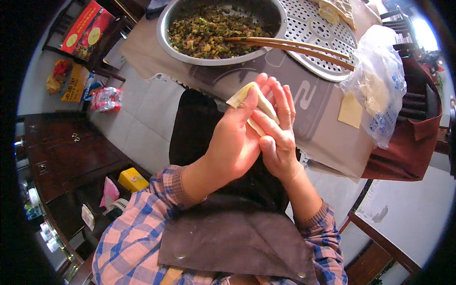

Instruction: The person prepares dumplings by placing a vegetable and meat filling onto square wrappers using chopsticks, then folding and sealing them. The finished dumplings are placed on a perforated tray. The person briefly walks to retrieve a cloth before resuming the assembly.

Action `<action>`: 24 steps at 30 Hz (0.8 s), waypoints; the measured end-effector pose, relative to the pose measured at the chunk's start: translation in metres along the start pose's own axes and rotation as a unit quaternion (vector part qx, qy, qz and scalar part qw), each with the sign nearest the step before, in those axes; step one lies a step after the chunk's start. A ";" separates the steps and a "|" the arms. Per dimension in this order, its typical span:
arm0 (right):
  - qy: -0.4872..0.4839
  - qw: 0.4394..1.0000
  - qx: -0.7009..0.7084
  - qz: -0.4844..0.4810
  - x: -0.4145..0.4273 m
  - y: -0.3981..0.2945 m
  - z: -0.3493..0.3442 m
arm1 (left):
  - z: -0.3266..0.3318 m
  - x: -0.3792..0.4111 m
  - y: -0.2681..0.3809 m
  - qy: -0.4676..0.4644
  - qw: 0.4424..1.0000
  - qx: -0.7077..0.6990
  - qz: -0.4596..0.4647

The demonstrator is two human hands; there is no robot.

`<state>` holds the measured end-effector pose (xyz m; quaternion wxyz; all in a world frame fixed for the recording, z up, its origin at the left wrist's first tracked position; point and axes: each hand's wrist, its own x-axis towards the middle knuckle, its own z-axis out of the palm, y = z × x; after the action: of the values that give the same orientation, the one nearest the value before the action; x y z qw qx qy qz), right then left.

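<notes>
A pale dough wrapper (266,104), folded over, lies in my left hand (233,137), whose thumb presses on its upper part. My right hand (283,140) comes against it from the other side, its fingers along the folded edge. What is inside the fold is hidden. Just beyond my hands stands a steel bowl (221,62) of chopped filling (203,32). A pair of wooden chopsticks (313,50) rests in the filling and reaches over the rim. One loose wrapper (351,111) lies on the table to the right, beside a clear plastic bag (383,82) with more dough in it.
A perforated steamer tray (313,28) sits right of the bowl, with dumplings (329,12) at its far edge. A tablecloth (342,142) covers the table. At left are a red box (87,28), wrapped bottles (106,99) and a dark wooden cabinet (67,142).
</notes>
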<state>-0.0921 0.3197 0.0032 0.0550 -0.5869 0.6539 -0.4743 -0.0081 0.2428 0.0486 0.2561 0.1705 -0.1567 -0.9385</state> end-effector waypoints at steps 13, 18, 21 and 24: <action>0.301 0.806 0.415 0.297 0.003 -0.014 0.000 | -0.004 0.015 -0.026 0.012 0.991 0.118 0.057; 0.302 0.877 0.273 0.255 -0.008 0.001 -0.008 | -0.018 0.010 -0.023 -0.004 0.944 0.316 0.098; 0.299 0.892 0.227 0.253 -0.006 -0.002 -0.009 | -0.021 0.009 -0.016 -0.008 0.915 0.390 0.100; 0.305 0.908 0.156 0.240 -0.005 -0.001 -0.007 | -0.022 0.010 -0.014 0.002 0.879 0.461 0.121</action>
<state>-0.0944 0.3276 0.0052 0.0560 -0.2226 0.6775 -0.6988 -0.0133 0.2441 0.0213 0.2604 0.2503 -0.5903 -0.7219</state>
